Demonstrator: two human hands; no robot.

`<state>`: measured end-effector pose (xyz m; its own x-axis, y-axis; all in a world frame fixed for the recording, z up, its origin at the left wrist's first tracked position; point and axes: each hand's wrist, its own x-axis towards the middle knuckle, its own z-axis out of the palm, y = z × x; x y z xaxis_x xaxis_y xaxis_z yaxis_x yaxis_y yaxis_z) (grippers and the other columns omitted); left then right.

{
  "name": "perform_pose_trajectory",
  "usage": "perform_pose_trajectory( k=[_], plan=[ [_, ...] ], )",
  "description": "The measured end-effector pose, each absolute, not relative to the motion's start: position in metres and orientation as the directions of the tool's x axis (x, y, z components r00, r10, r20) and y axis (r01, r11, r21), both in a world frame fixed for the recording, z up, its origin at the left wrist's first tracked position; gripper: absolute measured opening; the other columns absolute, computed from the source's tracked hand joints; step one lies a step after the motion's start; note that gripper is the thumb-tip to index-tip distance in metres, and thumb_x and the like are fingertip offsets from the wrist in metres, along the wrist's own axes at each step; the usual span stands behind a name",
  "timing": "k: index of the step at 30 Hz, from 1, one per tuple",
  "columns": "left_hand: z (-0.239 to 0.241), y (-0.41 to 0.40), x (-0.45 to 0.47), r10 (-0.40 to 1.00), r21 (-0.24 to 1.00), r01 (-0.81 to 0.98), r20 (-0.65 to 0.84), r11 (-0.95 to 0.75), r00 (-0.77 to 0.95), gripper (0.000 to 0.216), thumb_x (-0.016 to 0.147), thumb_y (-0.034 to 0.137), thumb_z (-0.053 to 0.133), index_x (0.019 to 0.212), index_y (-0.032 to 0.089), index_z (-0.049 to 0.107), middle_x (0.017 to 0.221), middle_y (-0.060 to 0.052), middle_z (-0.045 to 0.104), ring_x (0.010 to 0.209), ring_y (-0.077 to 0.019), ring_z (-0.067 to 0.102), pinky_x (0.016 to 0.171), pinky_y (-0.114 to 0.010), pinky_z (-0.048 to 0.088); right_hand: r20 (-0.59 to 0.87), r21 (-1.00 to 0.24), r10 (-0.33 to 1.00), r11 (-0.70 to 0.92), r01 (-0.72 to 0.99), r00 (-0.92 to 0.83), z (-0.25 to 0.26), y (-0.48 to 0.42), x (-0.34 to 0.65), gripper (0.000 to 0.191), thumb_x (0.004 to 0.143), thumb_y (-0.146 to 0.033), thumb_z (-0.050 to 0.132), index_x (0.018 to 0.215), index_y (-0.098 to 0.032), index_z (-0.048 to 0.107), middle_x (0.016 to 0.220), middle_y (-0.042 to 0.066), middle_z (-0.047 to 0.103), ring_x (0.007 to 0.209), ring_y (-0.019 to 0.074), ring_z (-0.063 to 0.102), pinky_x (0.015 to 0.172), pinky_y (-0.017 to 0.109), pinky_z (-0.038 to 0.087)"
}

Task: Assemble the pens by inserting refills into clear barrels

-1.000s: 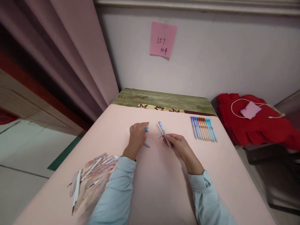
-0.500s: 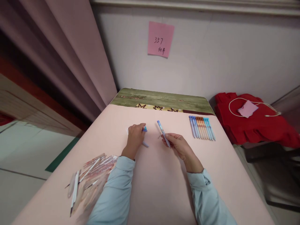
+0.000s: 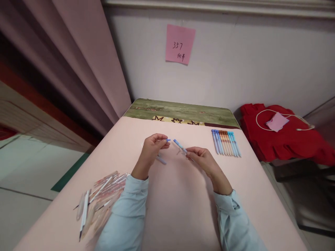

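Observation:
My left hand (image 3: 151, 150) pinches a small blue pen part (image 3: 168, 140) between thumb and fingertips, lifted a little off the pink table (image 3: 178, 205). My right hand (image 3: 201, 158) is closed on a blue pen barrel (image 3: 179, 146) whose end points left toward that part; the two ends are a short gap apart. A pale blue pen piece (image 3: 161, 159) lies on the table just under my left hand.
A neat row of several blue and orange pens (image 3: 226, 143) lies at the right of the table. A heap of clear pen wrappers and refills (image 3: 101, 198) sits at the left edge. A pink note (image 3: 180, 43) hangs on the wall. Red cloth (image 3: 282, 139) with a cable lies right of the table.
My left hand lifted off the table and turned, bringing the small blue part toward the pen. My right hand tilted the pen barrel down and leftward to meet it.

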<state>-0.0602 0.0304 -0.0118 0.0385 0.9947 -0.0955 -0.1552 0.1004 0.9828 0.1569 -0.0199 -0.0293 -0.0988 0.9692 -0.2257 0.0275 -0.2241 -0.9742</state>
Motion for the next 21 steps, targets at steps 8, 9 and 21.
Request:
perform_pose_trajectory(
  k=[8,9,21],
  plan=[
    [-0.0080,0.0277,-0.0560,0.997,0.976,-0.202,-0.079,0.079,0.008,0.029,0.063,0.030,0.082,0.082,0.012,0.071,0.074,-0.008,0.074,0.073,-0.0211,0.073,0.084,-0.039,0.058,-0.241,-0.964,0.966,-0.227,0.136,-0.090,-0.0351,-0.0193,0.1633,0.032,0.075,-0.037,0.069,0.098,-0.016,0.078,0.083,0.004,0.071,0.074,0.0162,0.058,0.064,0.026,0.042],
    [-0.0090,0.0286,-0.0563,0.996,0.978,-0.191,-0.085,0.086,0.011,0.030,0.062,0.031,0.082,0.082,0.012,0.071,0.074,-0.009,0.074,0.072,-0.0210,0.073,0.083,-0.039,0.058,-0.240,-0.964,0.966,-0.226,0.140,-0.092,-0.0350,-0.0193,0.1632,0.033,0.075,-0.037,0.069,0.099,-0.016,0.078,0.083,0.004,0.071,0.074,0.0161,0.057,0.064,0.026,0.041],
    [-0.0134,0.0317,-0.0567,0.993,0.984,-0.139,-0.111,0.115,0.037,0.029,0.064,0.030,0.077,0.085,0.011,0.070,0.073,-0.007,0.075,0.070,-0.0190,0.073,0.079,-0.034,0.058,-0.247,-0.962,0.965,-0.233,0.145,-0.088,-0.0352,-0.0193,0.1621,0.030,0.074,-0.038,0.068,0.094,-0.017,0.078,0.075,0.002,0.068,0.067,0.0144,0.054,0.060,0.026,0.039]
  ],
)
